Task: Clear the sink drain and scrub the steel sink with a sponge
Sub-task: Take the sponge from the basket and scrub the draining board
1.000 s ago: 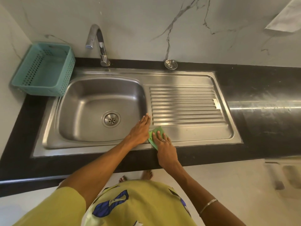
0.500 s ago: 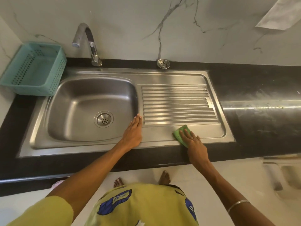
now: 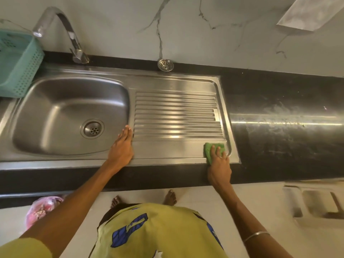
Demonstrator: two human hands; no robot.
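One green sponge (image 3: 214, 148) is lying under the right hand (image 3: 219, 164) at the near right corner of the steel sink (image 3: 176, 149).

The right hand's fingers are lying spread and pressing flat on the sponge, whose long axis is running slantwise toward the near edge. The left hand (image 3: 122, 148) is resting flat, fingers straight, between the one basin and the ribbed drainboard. One drain (image 3: 92, 129) is sitting in the basin; one loose strainer (image 3: 165, 65), one tap (image 3: 61, 30) and one teal basket (image 3: 18, 66) are standing along the back of the black bench (image 3: 279, 118).

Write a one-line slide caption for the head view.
Right hand presses green sponge on steel sink drainboard's near right corner; left hand rests flat beside the basin.
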